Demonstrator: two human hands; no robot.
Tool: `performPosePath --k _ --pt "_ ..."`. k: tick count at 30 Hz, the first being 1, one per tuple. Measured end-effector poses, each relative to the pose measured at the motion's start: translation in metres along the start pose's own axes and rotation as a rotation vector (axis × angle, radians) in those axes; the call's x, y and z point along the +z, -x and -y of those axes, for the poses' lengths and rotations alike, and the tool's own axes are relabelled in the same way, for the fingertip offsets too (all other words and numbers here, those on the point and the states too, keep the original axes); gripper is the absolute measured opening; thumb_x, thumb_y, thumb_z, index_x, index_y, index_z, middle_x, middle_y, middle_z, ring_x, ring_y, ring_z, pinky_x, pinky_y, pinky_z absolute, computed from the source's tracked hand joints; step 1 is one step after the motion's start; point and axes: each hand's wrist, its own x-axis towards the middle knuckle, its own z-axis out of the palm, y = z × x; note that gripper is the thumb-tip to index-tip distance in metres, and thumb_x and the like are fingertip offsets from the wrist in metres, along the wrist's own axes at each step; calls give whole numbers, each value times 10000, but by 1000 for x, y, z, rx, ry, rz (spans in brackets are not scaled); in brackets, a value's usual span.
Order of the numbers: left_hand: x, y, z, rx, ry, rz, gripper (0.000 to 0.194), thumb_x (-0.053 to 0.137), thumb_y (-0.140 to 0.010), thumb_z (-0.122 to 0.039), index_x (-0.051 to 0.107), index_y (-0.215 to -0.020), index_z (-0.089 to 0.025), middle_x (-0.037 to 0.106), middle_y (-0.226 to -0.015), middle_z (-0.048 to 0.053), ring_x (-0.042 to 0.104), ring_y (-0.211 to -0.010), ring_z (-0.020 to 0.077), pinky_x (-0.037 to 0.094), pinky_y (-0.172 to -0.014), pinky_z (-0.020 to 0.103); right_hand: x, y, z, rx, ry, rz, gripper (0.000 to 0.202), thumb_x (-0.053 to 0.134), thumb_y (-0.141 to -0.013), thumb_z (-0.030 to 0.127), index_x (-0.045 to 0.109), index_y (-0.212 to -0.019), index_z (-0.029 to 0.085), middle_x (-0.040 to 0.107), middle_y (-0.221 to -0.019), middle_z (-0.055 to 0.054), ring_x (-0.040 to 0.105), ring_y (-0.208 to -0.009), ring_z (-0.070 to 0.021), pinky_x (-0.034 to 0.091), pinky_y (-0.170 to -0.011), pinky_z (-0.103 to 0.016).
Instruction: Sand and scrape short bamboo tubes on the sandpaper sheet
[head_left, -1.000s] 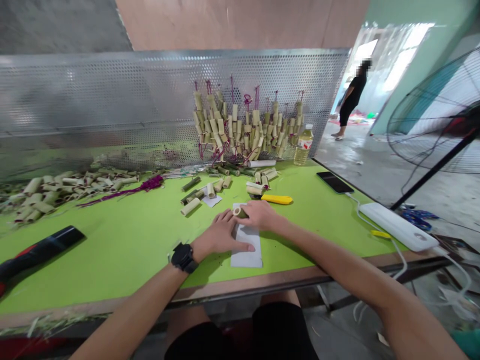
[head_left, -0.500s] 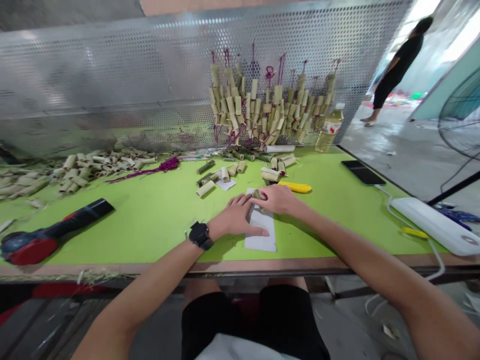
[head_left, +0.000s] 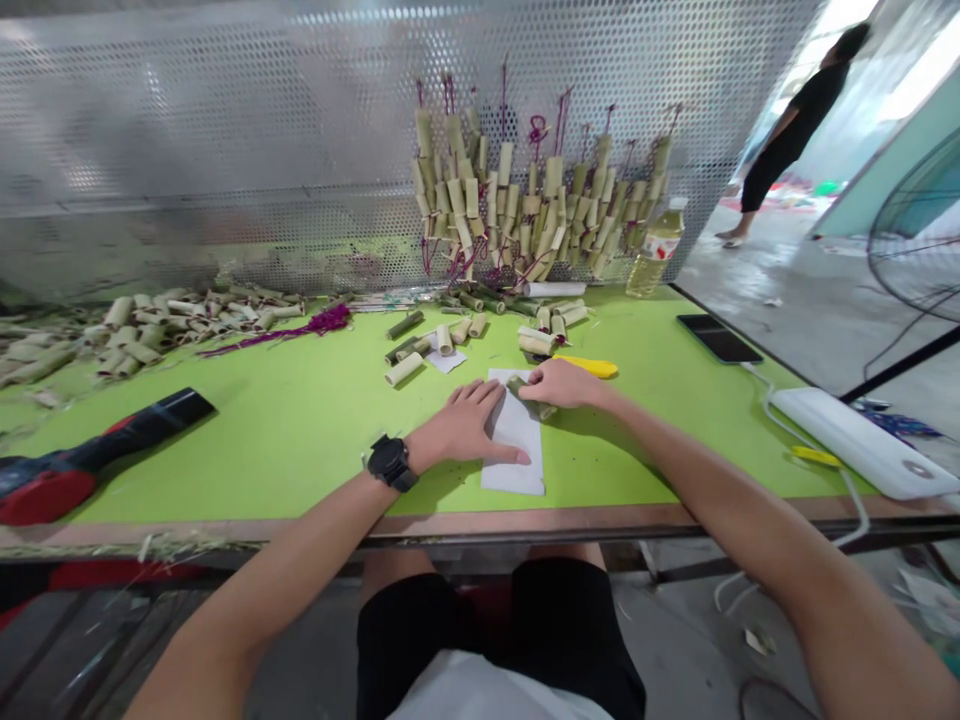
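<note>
My left hand lies flat with fingers spread, pressing the left side of a white sheet of paper on the green tabletop. My right hand is closed on a short green bamboo piece that rests on the paper's upper part; the fingers hide some of it. Just beyond the right hand lies a yellow-handled tool, its dark end partly covered. Cut bamboo tubes lie past my left hand, one standing upright on a small scrap of paper.
At left lie a red and black power tool, a heap of bamboo pieces and purple cord. Strung bamboo bundles hang on the mesh panel beside an oil bottle. A phone and white power bank lie right.
My right hand has shifted slightly right with the bamboo piece, uncovering more of it and of the paper. My left hand still presses the sheet. The view has moved a little.
</note>
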Motion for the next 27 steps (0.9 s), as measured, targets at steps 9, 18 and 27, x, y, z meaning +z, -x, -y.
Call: performPosePath --k 9,18,27 --pt "-3 3 0 10 12 12 1469 597 -785 -1133 283 -1884 -212 179 -1974 173 155 -1817 497 158 -1455 641 -7 7 -7 -191 -459 16 155 659 -892 306 601 -1027 256 702 -786 1 609 -693 -186 474 -663 -327" --pt "-8 5 1 -13 3 38 1574 556 -790 -1139 157 -1904 -101 109 -1979 179 134 -1829 462 127 -1479 579 -3 4 -22 -303 -49 -25 156 700 -899 287 735 -1039 229 824 -1098 -92 702 -939 -250 503 -864 -384" --pt "1 -1 2 -31 -41 -9 1518 533 -811 -1118 185 -1901 -120 173 -1968 197 183 -1818 469 147 -1465 615 27 3 20 -304 519 -172 558 331 -1224 326 805 -982 157 855 -1034 -172 678 -958 -290 301 -880 -440"
